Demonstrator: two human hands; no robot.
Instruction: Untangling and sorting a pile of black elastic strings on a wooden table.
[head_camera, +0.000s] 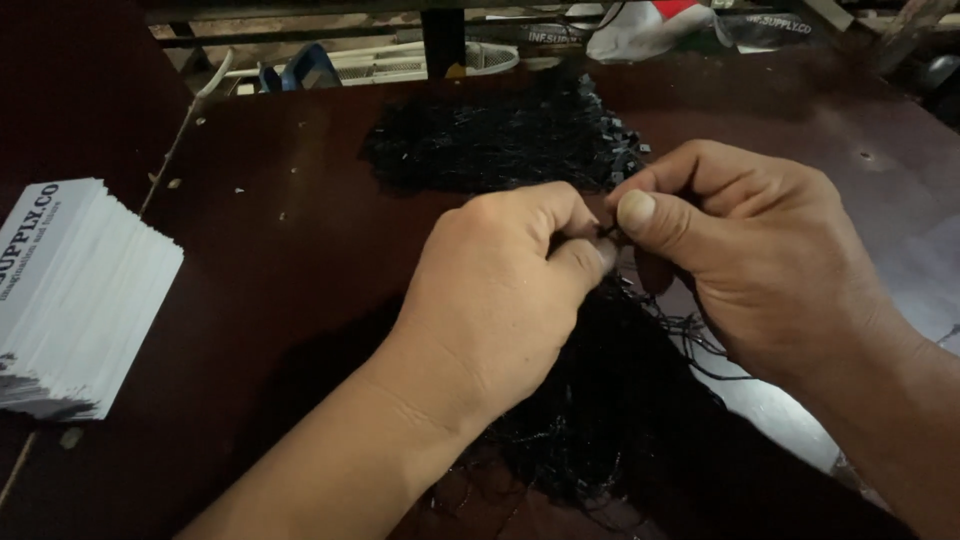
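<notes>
My left hand (500, 290) and my right hand (740, 250) meet above the middle of a dark brown table (290, 230). Both pinch the same small black piece of thread (608, 234) between thumb and fingers. A tangled bundle of thin black strings (600, 420) hangs and spreads beneath the hands toward me. Beyond the hands lies a heap of small black tag fasteners (500, 140) on the table.
A thick stack of white cards (70, 300) sits at the table's left edge. Small crumbs and a thin stick (180, 130) lie on the left half. Past the far edge are a white fan grille (420, 60), blue object and clutter.
</notes>
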